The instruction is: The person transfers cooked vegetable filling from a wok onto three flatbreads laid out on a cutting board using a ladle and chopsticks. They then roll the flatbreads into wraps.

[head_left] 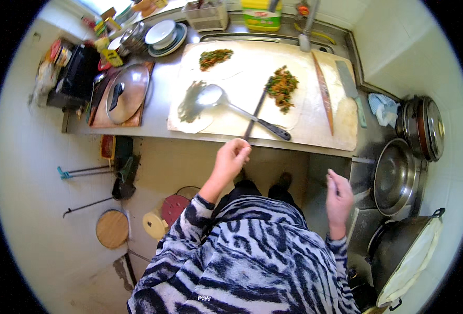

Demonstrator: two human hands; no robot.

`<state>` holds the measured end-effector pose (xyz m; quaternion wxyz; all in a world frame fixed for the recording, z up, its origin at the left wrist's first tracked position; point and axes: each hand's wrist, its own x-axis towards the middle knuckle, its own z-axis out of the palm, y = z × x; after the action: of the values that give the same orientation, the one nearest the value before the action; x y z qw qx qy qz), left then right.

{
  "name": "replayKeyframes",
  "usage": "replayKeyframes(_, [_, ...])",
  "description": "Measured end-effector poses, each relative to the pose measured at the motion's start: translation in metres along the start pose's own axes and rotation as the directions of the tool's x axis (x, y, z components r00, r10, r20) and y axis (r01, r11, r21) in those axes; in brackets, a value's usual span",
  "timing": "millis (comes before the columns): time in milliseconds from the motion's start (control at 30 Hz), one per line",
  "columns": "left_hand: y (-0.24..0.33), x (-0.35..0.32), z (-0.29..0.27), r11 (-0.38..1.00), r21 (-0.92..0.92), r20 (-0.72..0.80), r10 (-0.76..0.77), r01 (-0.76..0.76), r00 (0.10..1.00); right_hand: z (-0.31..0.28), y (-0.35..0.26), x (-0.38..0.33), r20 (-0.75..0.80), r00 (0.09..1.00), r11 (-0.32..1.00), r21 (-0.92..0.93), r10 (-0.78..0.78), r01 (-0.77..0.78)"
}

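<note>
My left hand (pixel 231 162), at the counter's front edge, pinches a dark, narrow stick (pixel 256 116); whether it is one chopstick or a pair I cannot tell. Its far end reaches the edge of a heap of chopped green and orange filling (pixel 282 89) on pale dough. Across the stick lies a metal ladle (pixel 210 96) with a black handle, its bowl beside a grey-green patch (pixel 191 103) on another dough sheet. More filling (pixel 215 58) sits on dough at the back left. My right hand (pixel 338 196) hangs lower right, fingers curled together, with nothing visible in it.
On the floured board (pixel 320 141) rest a tapered rolling pin (pixel 323 97), a knife (pixel 349 83) and a dough piece (pixel 346 115). A glass lid (pixel 129 94) and stacked bowls (pixel 161 34) stand left. A metal basin (pixel 394 178) and a wok (pixel 398 251) are right.
</note>
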<state>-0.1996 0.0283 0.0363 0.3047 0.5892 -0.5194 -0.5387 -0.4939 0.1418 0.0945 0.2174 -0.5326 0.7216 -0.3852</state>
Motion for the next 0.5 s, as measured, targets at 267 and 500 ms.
replayKeyframes(267, [-0.035,0.046,-0.126,0.975,-0.207,-0.36,0.005,-0.085,0.933,0.163,-0.034,0.06,0.163,0.953,0.948,-0.153,-0.254,0.279])
replayKeyframes(500, [-0.058,0.094,-0.163,0.995,-0.089,-0.39,-0.002,-0.036,0.921,0.231,-0.026,0.101,0.308,0.905,0.842,-0.365,-0.293,0.397])
